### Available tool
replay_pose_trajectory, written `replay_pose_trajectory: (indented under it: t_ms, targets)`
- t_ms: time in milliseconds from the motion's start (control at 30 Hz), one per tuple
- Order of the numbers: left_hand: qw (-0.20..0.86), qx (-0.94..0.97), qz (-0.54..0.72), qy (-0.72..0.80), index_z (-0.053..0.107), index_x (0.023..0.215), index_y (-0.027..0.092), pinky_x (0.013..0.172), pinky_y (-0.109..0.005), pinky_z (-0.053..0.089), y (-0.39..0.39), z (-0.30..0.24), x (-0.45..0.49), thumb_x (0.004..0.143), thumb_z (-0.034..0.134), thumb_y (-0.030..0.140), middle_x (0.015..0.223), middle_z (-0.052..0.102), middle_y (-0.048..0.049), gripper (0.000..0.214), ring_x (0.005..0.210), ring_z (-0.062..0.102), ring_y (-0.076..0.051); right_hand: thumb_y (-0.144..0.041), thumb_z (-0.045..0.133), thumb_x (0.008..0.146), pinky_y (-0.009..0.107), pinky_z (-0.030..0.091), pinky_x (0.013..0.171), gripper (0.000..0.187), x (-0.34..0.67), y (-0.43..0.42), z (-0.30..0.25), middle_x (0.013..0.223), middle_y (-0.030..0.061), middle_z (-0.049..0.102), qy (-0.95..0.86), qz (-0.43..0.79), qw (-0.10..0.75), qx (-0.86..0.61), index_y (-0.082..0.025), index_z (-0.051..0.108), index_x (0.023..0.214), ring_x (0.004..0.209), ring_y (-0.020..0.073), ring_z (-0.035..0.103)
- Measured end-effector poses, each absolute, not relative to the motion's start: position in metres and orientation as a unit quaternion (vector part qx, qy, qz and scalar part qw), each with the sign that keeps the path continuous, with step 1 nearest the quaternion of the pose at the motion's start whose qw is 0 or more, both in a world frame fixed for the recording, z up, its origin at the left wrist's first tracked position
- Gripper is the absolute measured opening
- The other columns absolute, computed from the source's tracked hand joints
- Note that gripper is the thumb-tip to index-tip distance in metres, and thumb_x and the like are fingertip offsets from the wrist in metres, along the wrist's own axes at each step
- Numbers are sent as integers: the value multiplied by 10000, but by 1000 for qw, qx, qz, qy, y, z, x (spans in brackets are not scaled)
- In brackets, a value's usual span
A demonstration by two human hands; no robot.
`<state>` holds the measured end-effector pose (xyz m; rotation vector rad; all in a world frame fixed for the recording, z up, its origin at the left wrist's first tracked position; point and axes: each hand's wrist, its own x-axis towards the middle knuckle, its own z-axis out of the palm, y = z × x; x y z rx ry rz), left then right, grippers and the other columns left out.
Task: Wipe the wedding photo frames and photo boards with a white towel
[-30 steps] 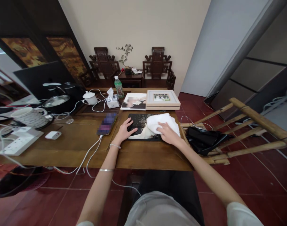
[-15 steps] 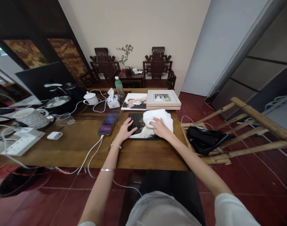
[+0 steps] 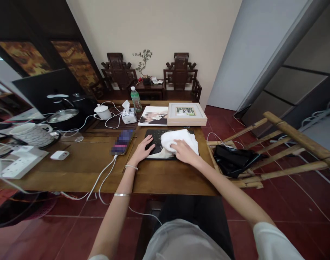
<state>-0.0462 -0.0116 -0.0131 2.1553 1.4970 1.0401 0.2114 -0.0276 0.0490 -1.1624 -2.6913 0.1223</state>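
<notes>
A dark photo panel (image 3: 155, 154) with a pale figure on it lies flat on the wooden table (image 3: 165, 178). Fingers spread, my left hand (image 3: 143, 148) rests on the panel's left edge. A folded white cloth (image 3: 178, 137) is gripped in my right hand (image 3: 184, 151) and pressed on the panel's right half, hiding much of the picture there. Just behind the panel lie a light photo print (image 3: 153, 116) and a pale wooden picture frame (image 3: 187, 114) stacked on another. To the left of my left hand is a phone (image 3: 123, 142) with a white cable plugged in.
Further left stand a tissue box (image 3: 129, 115), a green-labelled bottle (image 3: 136, 99), a lidded white cup (image 3: 102, 112), a patterned mug (image 3: 31, 134), a power strip (image 3: 21, 162) and a charger (image 3: 60, 155). A bamboo chair (image 3: 262, 151) holding a black bag (image 3: 236, 159) is at the right.
My right hand has slid the cloth slightly nearer and to the left across the panel. My left hand stays on the panel's left edge. The view has shifted a little.
</notes>
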Motion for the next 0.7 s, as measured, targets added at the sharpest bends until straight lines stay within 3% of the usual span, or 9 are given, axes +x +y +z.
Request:
replay_pose_trajectory:
  t_ms: [133, 300, 467, 600, 700]
  targets:
    - [162, 752, 379, 514, 552, 1280, 143, 1131, -426, 278, -7, -19, -49, 917, 399, 446, 1412, 469, -126, 497, 1343, 387, -231, -32, 394, 763, 362, 418, 822, 446, 201, 27, 64, 1072, 148, 631, -895, 38, 84, -437, -165, 586, 1143, 990, 269, 567]
    - [158, 750, 389, 511, 550, 1276, 135, 1128, -427, 286, -3, -25, -52, 907, 413, 390, 1398, 484, -131, 470, 1337, 398, -221, -29, 391, 767, 330, 411, 800, 441, 193, 57, 71, 1066, 147, 635, -888, 42, 85, -451, -164, 586, 1139, 981, 266, 571]
    - [158, 748, 390, 513, 552, 1277, 135, 1126, -438, 290, -4, -25, -50, 903, 421, 379, 1391, 492, -131, 465, 1339, 394, -235, -9, 393, 757, 429, 392, 896, 479, 195, 15, 59, 1115, 160, 611, -890, 25, 85, -448, -165, 585, 1167, 1056, 288, 543]
    - [150, 749, 392, 513, 553, 1274, 126, 1128, -436, 286, -5, -23, -48, 892, 450, 400, 1390, 490, -139, 480, 1334, 401, -243, -1, 394, 753, 556, 235, 1045, 482, 206, -53, 43, 1313, 165, 516, -913, 36, 78, -399, -160, 596, 1160, 1305, 321, 351]
    - [145, 747, 395, 515, 561, 1263, 117, 1124, -433, 295, -5, -22, -48, 880, 477, 417, 1386, 494, -147, 493, 1328, 409, -250, 4, 386, 750, 577, 182, 1072, 483, 214, -91, 38, 1359, 141, 490, -925, 64, 74, -366, -171, 610, 1140, 1355, 314, 284]
